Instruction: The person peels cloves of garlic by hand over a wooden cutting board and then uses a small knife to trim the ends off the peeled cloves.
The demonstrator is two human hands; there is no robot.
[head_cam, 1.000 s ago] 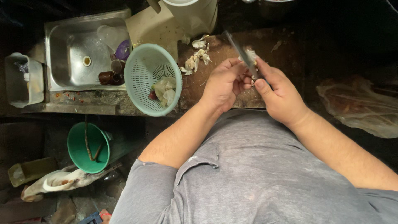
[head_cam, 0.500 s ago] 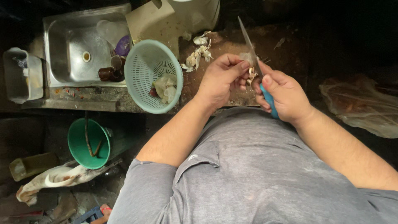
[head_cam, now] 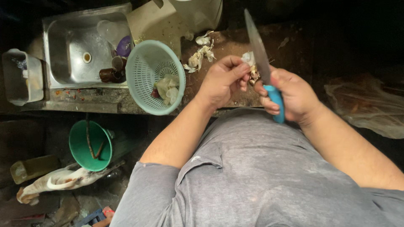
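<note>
the left hand (head_cam: 223, 80) pinches a garlic piece (head_cam: 249, 59) just beside the right hand (head_cam: 294, 94), which grips a blue-handled knife (head_cam: 263, 63), blade up.

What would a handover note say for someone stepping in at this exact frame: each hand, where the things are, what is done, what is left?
Left hand: pinches a small pale garlic piece over the dark worktop.
Right hand: gripped around the blue handle of a knife, blade pointing up and away, beside the garlic piece.
Things: papery peels lie on the worktop; the pale green basket beside the sink holds a few pale pieces.
Done: some skin is already off, judging by the peels.
Left: the piece in hand is not yet in the basket; whether it is fully peeled cannot be told.
</note>
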